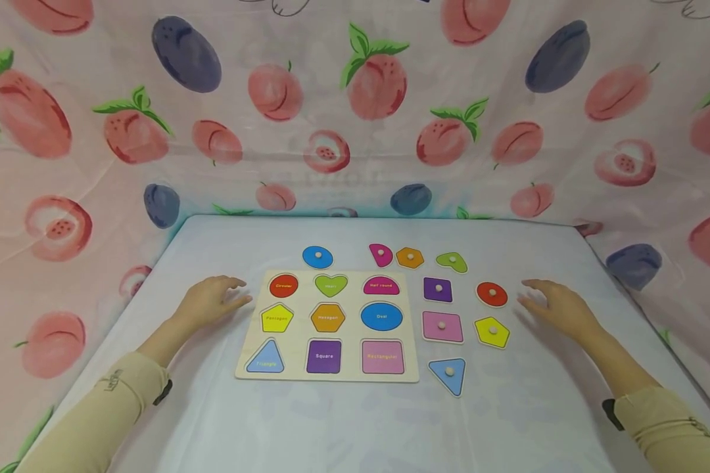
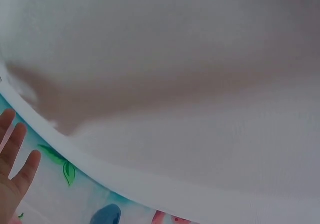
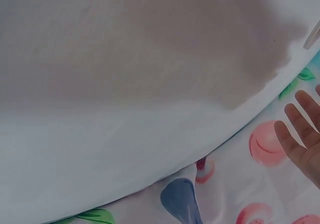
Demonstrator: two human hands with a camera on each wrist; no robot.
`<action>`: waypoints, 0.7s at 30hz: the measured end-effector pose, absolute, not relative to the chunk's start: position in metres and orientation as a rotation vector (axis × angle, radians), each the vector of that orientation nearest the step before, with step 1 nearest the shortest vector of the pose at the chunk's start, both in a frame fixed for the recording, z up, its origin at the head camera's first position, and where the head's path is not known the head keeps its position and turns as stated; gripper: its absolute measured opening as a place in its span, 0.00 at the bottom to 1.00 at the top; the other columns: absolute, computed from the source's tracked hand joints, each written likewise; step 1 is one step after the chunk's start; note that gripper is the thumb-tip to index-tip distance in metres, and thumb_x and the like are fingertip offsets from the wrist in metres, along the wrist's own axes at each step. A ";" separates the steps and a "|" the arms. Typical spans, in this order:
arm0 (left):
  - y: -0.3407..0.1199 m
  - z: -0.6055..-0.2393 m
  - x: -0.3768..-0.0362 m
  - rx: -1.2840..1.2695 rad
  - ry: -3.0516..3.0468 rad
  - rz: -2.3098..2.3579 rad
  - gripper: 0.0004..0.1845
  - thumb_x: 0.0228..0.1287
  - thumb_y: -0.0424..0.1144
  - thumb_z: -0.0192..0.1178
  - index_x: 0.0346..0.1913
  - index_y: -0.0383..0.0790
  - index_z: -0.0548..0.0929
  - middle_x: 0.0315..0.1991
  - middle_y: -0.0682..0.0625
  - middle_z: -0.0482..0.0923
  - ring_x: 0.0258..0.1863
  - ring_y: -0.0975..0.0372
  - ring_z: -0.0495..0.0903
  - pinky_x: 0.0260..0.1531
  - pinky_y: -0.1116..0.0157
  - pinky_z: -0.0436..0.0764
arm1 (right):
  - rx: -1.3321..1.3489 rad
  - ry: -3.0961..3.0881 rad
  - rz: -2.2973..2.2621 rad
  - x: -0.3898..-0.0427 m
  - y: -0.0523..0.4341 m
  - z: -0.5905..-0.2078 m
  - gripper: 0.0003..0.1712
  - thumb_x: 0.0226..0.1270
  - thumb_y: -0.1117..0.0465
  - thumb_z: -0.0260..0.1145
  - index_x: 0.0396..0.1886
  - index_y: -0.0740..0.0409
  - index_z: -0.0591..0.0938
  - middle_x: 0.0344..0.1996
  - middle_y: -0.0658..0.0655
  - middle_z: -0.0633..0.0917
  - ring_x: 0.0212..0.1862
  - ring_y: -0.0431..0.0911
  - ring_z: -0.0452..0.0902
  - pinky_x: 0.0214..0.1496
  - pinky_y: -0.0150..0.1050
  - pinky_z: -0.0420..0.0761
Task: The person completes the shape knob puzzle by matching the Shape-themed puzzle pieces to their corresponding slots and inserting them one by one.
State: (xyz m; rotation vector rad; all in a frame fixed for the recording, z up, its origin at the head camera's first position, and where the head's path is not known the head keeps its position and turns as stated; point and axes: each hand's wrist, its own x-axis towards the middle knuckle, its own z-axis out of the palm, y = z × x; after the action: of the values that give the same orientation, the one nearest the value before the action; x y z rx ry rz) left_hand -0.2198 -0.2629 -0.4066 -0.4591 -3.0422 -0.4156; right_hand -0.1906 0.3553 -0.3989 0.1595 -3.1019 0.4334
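The left hand (image 1: pixel 210 301) lies flat on the pale blue table (image 1: pixel 343 420), fingers straight and loosely spread, holding nothing — its fingertips sit just beside the left edge of the wooden puzzle board (image 1: pixel 328 326), level with the top row, and whether they touch the edge cannot be told. The board lies flat near the middle of the table and shows nine coloured, labelled recesses in three rows: a red circle, green heart and pink half round on top; a yellow pentagon, orange hexagon and blue oval in the middle; a blue triangle, purple square and pink rectangle at the bottom. Behind the board lies a blue round piece (image 1: pixel 317 257), and further right a pink piece (image 1: pixel 381 254), an orange piece (image 1: pixel 410 257) and a green heart piece (image 1: pixel 452 262), each with a small pale knob. Right of the board sit a purple square piece (image 1: pixel 438 290), a pink square piece (image 1: pixel 442 326) and a blue triangle piece (image 1: pixel 449 374), then a red round piece (image 1: pixel 492 294) and a yellow pentagon piece (image 1: pixel 492 332). The right hand (image 1: pixel 559 307) rests open on the table too, fingers straight and slightly apart, gripping nothing — its fingertips are near the red round piece but apart from it. The wrist views show only table, fruit-printed cloth (image 1: pixel 355 105) and straight fingertips (image 2: pixel 20 159).
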 end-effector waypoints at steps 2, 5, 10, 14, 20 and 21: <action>-0.262 -0.406 -0.219 -0.448 -3.048 -0.441 0.24 0.62 0.51 0.59 0.51 0.35 0.81 0.47 0.38 0.82 0.50 0.44 0.78 0.53 0.44 0.75 | 0.152 -3.109 0.430 -0.192 0.354 -0.399 0.30 0.66 0.52 0.60 0.58 0.71 0.72 0.57 0.76 0.73 0.61 0.70 0.64 0.61 0.65 0.64; -0.262 -0.405 -0.217 -0.461 -3.048 -0.462 0.22 0.63 0.50 0.59 0.50 0.34 0.81 0.46 0.38 0.83 0.49 0.44 0.78 0.52 0.44 0.75 | 0.136 -3.125 0.431 -0.193 0.351 -0.398 0.30 0.66 0.52 0.60 0.58 0.71 0.73 0.57 0.76 0.73 0.60 0.70 0.65 0.60 0.66 0.65; -0.260 -0.407 -0.211 -0.463 -3.057 -0.508 0.22 0.64 0.49 0.58 0.51 0.35 0.81 0.49 0.38 0.81 0.53 0.43 0.76 0.55 0.43 0.72 | 0.122 -3.142 0.445 -0.193 0.345 -0.399 0.29 0.66 0.53 0.60 0.58 0.70 0.73 0.56 0.75 0.74 0.60 0.69 0.65 0.60 0.65 0.66; -0.260 -0.411 -0.206 -0.474 -3.061 -0.537 0.22 0.64 0.50 0.58 0.52 0.35 0.80 0.51 0.37 0.80 0.55 0.42 0.75 0.57 0.43 0.71 | 0.130 -3.138 0.450 -0.194 0.341 -0.399 0.28 0.67 0.53 0.60 0.57 0.70 0.73 0.56 0.75 0.75 0.59 0.69 0.67 0.60 0.64 0.67; -0.262 -0.417 -0.201 -0.509 -3.096 -0.574 0.24 0.63 0.49 0.59 0.57 0.36 0.77 0.55 0.38 0.77 0.59 0.43 0.72 0.60 0.43 0.68 | 0.088 -3.124 0.477 -0.194 0.336 -0.400 0.28 0.66 0.54 0.61 0.58 0.70 0.73 0.56 0.75 0.74 0.59 0.69 0.67 0.60 0.64 0.68; -0.263 -0.417 -0.200 -0.526 -3.098 -0.574 0.25 0.63 0.48 0.60 0.57 0.36 0.77 0.56 0.37 0.77 0.59 0.42 0.71 0.60 0.43 0.68 | 0.086 -3.122 0.495 -0.195 0.335 -0.401 0.28 0.66 0.54 0.61 0.58 0.70 0.73 0.57 0.75 0.74 0.60 0.69 0.66 0.60 0.64 0.68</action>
State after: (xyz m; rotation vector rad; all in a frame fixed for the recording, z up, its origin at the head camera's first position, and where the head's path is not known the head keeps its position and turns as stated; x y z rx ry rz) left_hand -0.1999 -0.2627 -0.4172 -0.5255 -3.0983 -0.5742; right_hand -0.1946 0.3350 -0.4007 0.0859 -3.1222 0.4946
